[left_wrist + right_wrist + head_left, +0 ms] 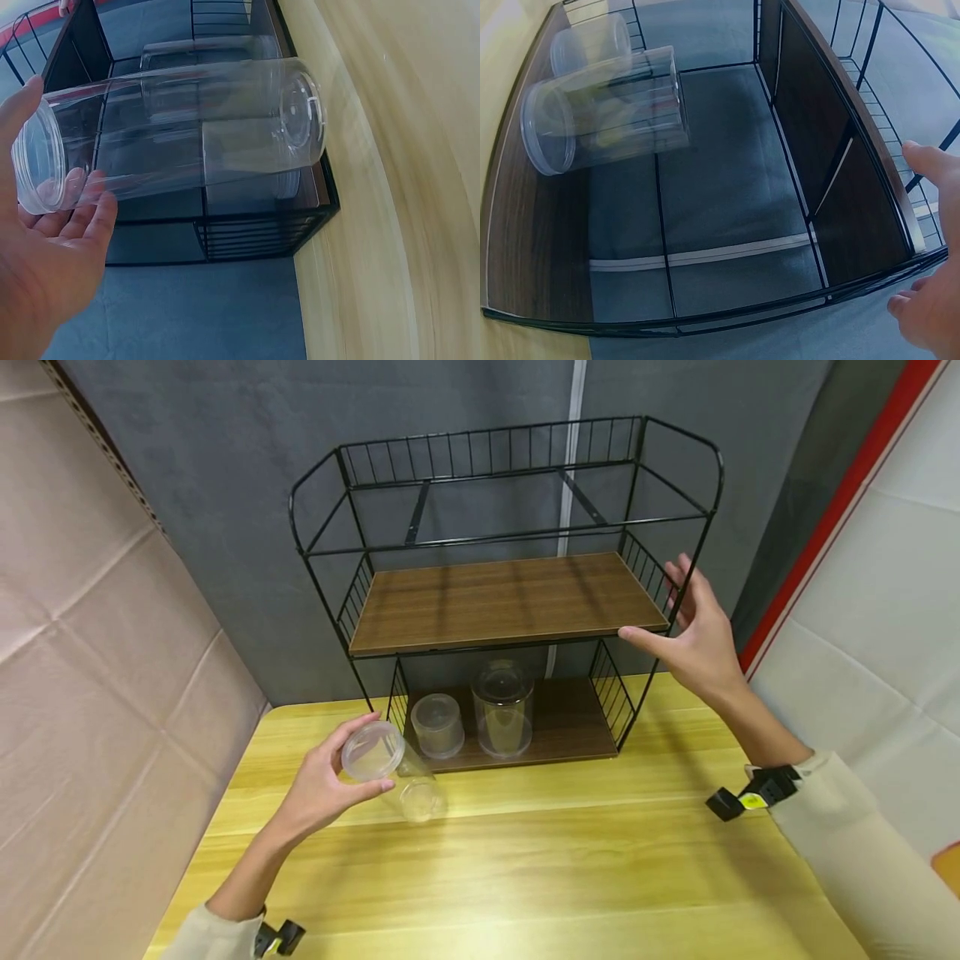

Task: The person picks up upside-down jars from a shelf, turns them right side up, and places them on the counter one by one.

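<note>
My left hand grips a tall clear plastic jar near its lidded end, thumb on one side and fingers on the other. The jar is held in front of the rack's lower left corner, above the table. My right hand is at the right side of a black wire rack, around its upright, with the thumb at the front right corner of the middle wooden shelf. On the bottom shelf stand a short clear jar and a taller clear jar beside it.
The rack stands on a yellow wood-grain table against a grey cloth backdrop. A pale cloth wall rises at the left. A white panel with a red edge stands at the right. The rack's top tier shows only bars.
</note>
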{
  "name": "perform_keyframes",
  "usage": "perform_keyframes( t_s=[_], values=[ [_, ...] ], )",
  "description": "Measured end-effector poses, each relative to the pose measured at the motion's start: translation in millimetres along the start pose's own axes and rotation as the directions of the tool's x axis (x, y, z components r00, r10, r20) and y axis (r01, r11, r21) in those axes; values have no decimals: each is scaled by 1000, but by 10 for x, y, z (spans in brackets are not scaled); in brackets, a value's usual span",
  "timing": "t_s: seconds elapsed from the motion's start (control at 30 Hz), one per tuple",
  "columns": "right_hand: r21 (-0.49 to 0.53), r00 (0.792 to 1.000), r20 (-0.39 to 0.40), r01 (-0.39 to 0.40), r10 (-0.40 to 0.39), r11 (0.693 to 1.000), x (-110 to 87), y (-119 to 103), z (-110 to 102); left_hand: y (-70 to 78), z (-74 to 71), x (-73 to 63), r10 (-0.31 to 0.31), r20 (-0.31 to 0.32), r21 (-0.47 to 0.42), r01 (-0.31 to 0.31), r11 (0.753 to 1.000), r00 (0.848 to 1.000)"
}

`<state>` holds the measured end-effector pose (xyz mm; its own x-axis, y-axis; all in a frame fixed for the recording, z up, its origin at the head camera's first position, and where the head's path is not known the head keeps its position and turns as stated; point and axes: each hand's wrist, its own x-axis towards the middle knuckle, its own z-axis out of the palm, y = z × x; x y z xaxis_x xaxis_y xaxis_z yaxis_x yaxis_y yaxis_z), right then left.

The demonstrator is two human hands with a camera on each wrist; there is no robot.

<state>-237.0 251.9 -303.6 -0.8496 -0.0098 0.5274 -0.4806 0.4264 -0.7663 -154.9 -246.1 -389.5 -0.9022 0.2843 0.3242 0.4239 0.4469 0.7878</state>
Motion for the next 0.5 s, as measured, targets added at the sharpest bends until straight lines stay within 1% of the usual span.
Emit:
perform_keyframes(
  t_s=[0.23, 0.5],
  values=[
    [7, 999, 42, -2, 1, 1000, 64, 22, -20, -28, -55, 10, 16, 9, 69, -16, 998, 1000],
    [14, 997, 71, -11, 10, 1000, 105, 18, -3, -62, -82, 4, -5, 3, 115, 5, 993, 1000]
  ],
)
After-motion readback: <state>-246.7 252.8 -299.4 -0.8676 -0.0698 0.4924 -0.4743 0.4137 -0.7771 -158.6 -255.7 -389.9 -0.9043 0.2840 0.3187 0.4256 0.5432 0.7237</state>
